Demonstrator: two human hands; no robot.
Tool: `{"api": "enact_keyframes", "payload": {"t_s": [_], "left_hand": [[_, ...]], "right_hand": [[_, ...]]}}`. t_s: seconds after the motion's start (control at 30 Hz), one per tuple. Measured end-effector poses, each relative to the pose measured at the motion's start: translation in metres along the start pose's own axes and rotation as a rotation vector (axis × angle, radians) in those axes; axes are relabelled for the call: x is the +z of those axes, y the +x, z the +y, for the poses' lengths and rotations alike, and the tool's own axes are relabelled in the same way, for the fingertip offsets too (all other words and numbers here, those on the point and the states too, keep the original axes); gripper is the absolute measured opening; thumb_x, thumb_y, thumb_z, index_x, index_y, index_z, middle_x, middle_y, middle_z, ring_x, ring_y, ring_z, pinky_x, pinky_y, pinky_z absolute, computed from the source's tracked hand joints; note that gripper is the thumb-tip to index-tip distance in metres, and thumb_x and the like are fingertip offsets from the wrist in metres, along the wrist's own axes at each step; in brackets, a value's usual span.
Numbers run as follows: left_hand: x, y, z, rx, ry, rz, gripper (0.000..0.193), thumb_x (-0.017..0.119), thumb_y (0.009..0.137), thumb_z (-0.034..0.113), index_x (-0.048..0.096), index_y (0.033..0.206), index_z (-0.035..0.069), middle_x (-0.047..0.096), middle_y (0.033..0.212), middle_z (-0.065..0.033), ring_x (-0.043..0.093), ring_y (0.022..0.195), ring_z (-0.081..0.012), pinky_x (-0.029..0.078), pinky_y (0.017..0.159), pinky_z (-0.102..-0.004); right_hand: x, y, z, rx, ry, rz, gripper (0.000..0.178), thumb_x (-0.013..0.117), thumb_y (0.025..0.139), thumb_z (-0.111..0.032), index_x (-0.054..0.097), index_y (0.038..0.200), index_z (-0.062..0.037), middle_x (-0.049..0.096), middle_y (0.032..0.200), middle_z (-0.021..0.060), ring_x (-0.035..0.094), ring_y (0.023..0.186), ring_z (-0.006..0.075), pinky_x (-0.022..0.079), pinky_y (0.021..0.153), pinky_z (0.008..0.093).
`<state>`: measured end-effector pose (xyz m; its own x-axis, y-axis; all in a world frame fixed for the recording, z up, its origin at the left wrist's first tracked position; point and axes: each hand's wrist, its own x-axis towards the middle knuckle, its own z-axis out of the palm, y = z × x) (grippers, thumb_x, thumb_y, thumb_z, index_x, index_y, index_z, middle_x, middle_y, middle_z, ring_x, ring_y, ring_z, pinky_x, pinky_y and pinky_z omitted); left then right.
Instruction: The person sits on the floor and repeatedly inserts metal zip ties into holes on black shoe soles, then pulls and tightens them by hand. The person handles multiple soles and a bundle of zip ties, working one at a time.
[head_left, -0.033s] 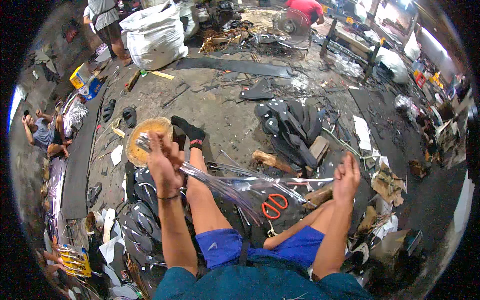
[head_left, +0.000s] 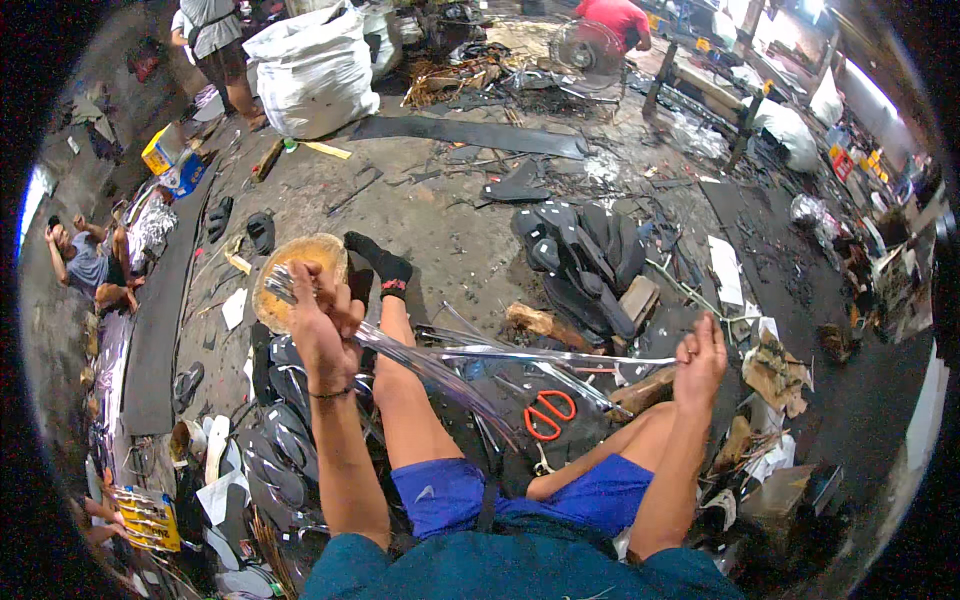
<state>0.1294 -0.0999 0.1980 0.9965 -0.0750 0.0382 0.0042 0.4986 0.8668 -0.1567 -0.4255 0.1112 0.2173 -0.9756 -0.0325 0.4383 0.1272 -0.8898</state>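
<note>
Right fingers [head_left: 705, 343] farther out, littered floor [head_left: 440, 215]

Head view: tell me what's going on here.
A person's left hand grips a bundle of thin shiny strips. The right hand, out to the side, pinches the end of one strip, which stretches between the two hands. The orange-handled scissors lie unheld between the legs, and a pile of dark flat pieces lies farther ahead.

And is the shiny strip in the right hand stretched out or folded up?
Stretched out: the strip runs nearly straight from the right hand toward the bundle in the left hand.
</note>
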Motion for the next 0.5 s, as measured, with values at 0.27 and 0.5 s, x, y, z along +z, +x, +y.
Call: {"api": "enact_keyframes", "payload": {"t_s": [0.27,0.5], "left_hand": [[-0.005,0.010,0.017,0.187,0.076,0.013,0.031,0.056,0.101,0.041,0.054,0.091,0.011,0.034,0.060,0.0084,0.027,0.044,-0.0032,0.021,0.039,-0.0221],[0.058,-0.059,-0.033,-0.186,0.155,-0.500,0.030,0.062,0.099,0.027,0.069,0.109,0.000,0.056,0.066,0.0037,0.050,0.056,-0.0042,0.040,0.048,-0.0229]], "right_hand": [[-0.072,0.048,0.008,-0.057,-0.151,0.064,0.031,0.059,0.095,-0.008,0.060,0.125,-0.0043,0.060,0.096,-0.0013,0.048,0.073,0.0051,0.041,0.066,0.0223],[0.087,-0.081,0.021,0.069,-0.188,-0.426,0.027,0.066,0.087,0.004,0.061,0.113,-0.0009,0.066,0.096,0.0069,0.065,0.081,0.0158,0.053,0.076,0.0268]]}}
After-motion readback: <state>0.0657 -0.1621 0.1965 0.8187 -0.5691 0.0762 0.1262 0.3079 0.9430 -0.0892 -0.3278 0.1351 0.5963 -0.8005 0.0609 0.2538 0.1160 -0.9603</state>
